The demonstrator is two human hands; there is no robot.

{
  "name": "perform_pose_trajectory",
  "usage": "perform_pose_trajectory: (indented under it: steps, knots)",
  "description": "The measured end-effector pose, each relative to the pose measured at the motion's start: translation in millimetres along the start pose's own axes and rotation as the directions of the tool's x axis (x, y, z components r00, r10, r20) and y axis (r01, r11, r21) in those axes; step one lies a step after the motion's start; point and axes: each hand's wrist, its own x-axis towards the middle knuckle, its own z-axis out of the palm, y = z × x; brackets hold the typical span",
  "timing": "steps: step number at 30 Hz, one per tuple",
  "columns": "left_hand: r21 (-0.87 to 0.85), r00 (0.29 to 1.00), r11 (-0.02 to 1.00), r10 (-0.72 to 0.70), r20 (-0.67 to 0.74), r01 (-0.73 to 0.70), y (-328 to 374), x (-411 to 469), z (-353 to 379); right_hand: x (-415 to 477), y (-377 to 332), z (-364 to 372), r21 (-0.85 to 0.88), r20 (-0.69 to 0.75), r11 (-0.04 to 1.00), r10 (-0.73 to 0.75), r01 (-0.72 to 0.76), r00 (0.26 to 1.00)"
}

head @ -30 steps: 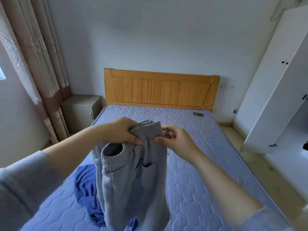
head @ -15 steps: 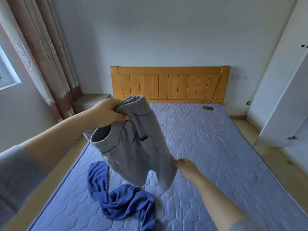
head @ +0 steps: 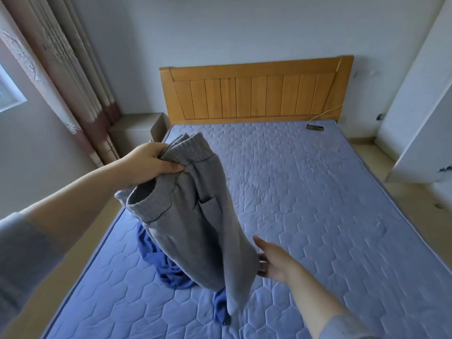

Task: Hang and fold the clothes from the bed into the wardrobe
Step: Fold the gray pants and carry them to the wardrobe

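A pair of grey sweatpants hangs in the air over the bed, bunched at the ribbed waistband. My left hand grips that waistband. Lower down, my right hand is beside the hanging legs with fingers straight, touching the fabric's edge; its fingertips are partly hidden behind the cloth. A crumpled blue garment lies on the blue quilted mattress under the pants. The white wardrobe stands at the right edge of the view.
A wooden headboard closes the far end of the bed. A small dark device with a cable lies near the headboard. A grey nightstand and curtains stand at the left.
My right hand let go of the waistband and dropped down to the side of the pant legs. My left hand kept its hold and swung the pants left and up.
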Motion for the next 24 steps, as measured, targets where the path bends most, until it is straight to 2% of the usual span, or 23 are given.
perform_pose_trajectory:
  steps: [3,7,9,14,19,24]
  knots:
    - [-0.012,0.995,0.996,-0.088,0.04,0.089,-18.3,0.7,25.3,5.6,26.9,-17.8,0.068,-0.011,0.997,0.021,-0.02,1.0]
    - [-0.039,0.965,0.972,-0.223,0.138,0.23,-49.0,-0.9,65.2,9.9,49.4,-51.4,0.094,-0.246,0.985,-0.121,0.148,0.962]
    - [-0.081,0.932,0.942,-0.307,0.195,0.327,-67.7,-6.0,88.9,7.7,55.1,-75.1,0.046,-0.354,0.977,-0.179,0.209,0.918]
    - [-0.167,0.817,0.817,-0.488,0.307,0.551,-110.8,-34.9,157.6,0.7,74.1,-144.6,-0.085,-0.514,0.968,-0.244,0.235,0.823]
    - [-0.271,0.743,0.704,-0.541,0.395,0.657,-137.0,-72.1,225.6,-7.4,95.2,-191.9,-0.238,-0.57,0.957,-0.278,0.168,0.773]
    - [-0.346,0.704,0.617,-0.564,0.432,0.707,-163.8,-108.2,257.4,0.2,108.1,-193.8,-0.338,-0.574,0.935,-0.296,0.109,0.763]
